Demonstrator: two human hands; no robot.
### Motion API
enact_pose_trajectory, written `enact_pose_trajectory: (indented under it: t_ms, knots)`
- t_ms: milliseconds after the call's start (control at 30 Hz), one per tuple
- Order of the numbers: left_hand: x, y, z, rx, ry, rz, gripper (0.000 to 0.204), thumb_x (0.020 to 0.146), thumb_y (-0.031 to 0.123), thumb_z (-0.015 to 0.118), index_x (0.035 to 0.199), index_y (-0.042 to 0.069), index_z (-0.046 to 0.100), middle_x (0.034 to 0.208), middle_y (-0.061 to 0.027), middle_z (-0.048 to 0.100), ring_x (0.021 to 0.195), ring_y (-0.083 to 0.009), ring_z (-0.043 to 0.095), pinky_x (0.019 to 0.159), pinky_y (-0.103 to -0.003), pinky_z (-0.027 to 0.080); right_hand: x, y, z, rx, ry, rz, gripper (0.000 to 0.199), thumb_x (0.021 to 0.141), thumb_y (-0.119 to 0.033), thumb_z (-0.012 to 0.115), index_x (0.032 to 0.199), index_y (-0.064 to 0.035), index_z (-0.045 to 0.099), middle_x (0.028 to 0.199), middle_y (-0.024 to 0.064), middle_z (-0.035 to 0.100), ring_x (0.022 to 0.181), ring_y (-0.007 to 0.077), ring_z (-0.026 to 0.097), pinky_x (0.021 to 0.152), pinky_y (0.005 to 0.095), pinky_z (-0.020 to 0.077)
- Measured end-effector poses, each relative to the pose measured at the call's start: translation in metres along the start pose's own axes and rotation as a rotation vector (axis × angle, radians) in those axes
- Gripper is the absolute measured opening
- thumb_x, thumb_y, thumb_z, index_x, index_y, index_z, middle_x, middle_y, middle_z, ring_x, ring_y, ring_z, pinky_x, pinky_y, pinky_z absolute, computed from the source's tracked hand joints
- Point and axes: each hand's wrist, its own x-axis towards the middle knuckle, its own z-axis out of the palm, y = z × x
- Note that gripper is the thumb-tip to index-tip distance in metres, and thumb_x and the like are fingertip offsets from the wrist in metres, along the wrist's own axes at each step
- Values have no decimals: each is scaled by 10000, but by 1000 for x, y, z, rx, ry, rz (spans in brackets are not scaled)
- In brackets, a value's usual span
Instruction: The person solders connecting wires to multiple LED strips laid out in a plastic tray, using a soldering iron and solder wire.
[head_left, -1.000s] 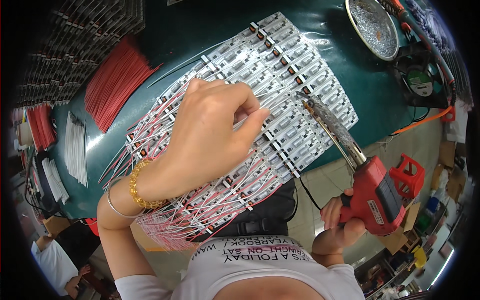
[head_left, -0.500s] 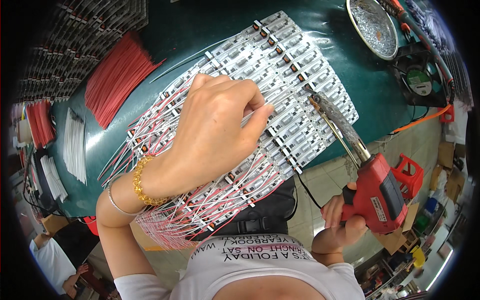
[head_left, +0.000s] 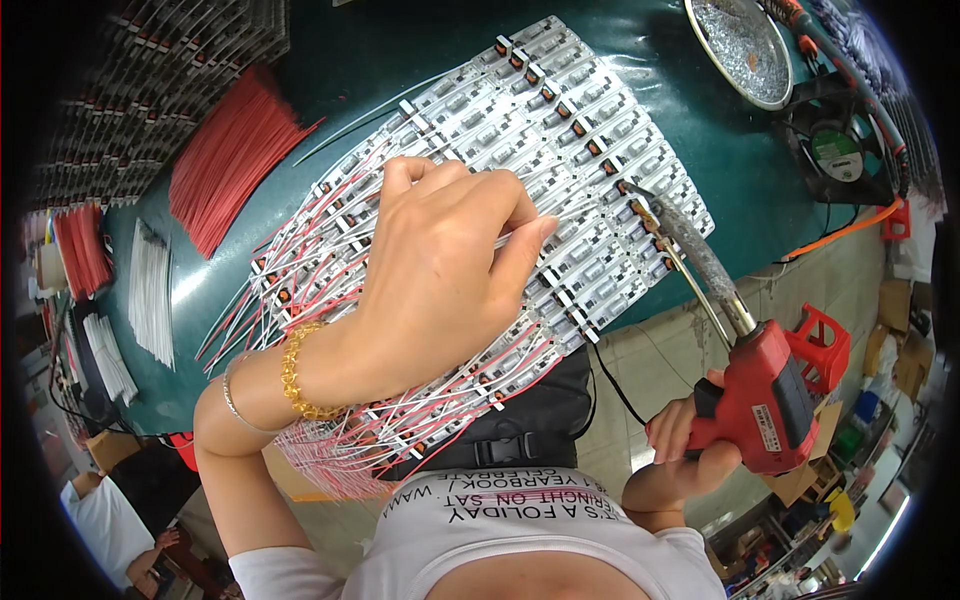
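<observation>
A panel of small circuit boards lies across the table, with red and white wires sticking out from many of them toward the lower left. My left hand rests over the panel's middle, thumb and forefinger pinched on a thin white wire that runs toward the boards at the right. Its far end is hard to make out. My right hand grips a red soldering gun by its handle and trigger area. The gun's tip and the thin feed tube meet the panel near a row of dark components.
Bundles of red wires and white wires lie at the left, below stacked boards. A round metal dish and a small black fan stand at the far right. A red stool is beyond the gun.
The soldering gun has shifted slightly to the right and down along the panel. The panel has slid a little left. My left hand keeps its pinch, its fingertips slightly lower and farther right.
</observation>
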Motion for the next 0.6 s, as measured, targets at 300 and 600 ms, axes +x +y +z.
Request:
enact_pose_trajectory:
  t_ms: [300, 600]
  knots:
    - [-2, -2, 5, 54, 61, 79, 135, 744, 55, 700, 690, 59, 577, 609, -22, 528, 588, -176, 475, 719, -327, 339, -2, -3, 5, -105, 15, 59, 746, 829, -598, 542, 1151, 63, 410, 493, -9, 441, 366, 118, 432, 418, 245, 390]
    - [-3, -3, 7, 88, 84, 113, 149, 755, 67, 681, 694, 67, 545, 611, -27, 523, 597, -204, 482, 721, -351, 342, -1, -3, 3, -127, -20, 0, 765, 842, -568, 549, 1227, 76, 397, 479, -14, 437, 369, 104, 429, 418, 239, 393]
